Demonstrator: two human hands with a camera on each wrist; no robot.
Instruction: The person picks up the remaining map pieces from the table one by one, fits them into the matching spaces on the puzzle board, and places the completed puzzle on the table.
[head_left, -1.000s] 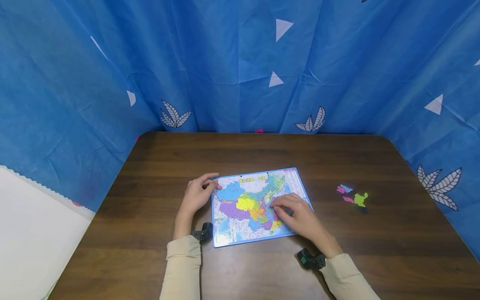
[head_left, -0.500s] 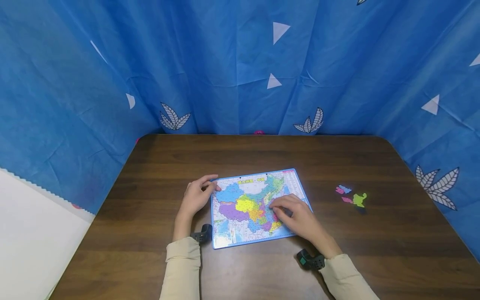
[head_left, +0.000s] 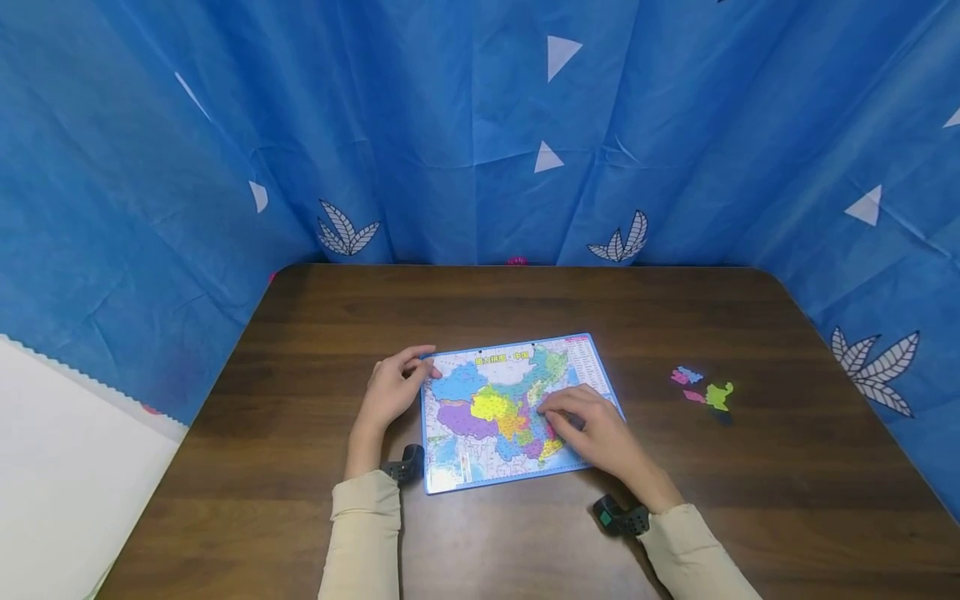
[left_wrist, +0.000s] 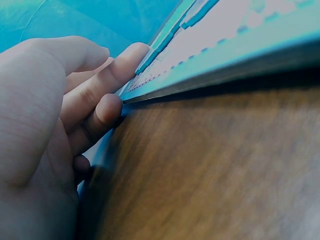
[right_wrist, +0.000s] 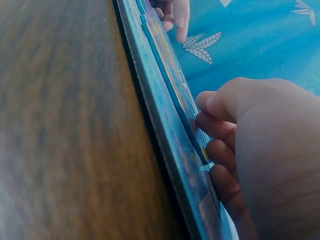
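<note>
A China map puzzle board (head_left: 450, 480) with a blue border lies slightly turned on the table, coloured map pieces filling much of it. My left hand (head_left: 393, 387) rests at its upper left corner. In the left wrist view its fingertips (left_wrist: 137, 51) touch the board's edge, the fingers loosely bent. Over the right part of the map, my right hand (head_left: 600, 429) has thumb and index finger close together, tips down at the pieces. The right wrist view shows bent fingers (right_wrist: 222, 152) against the map's surface; I cannot tell whether a small piece is between them.
Loose puzzle pieces lie right of the board: blue and pink ones (head_left: 687, 376), another pink one (head_left: 694, 396), a green one (head_left: 719, 396) and a dark one (head_left: 722, 417). The wooden table (head_left: 510, 550) ends at a blue curtain (head_left: 450, 167). White cloth (head_left: 67, 467) hangs at left.
</note>
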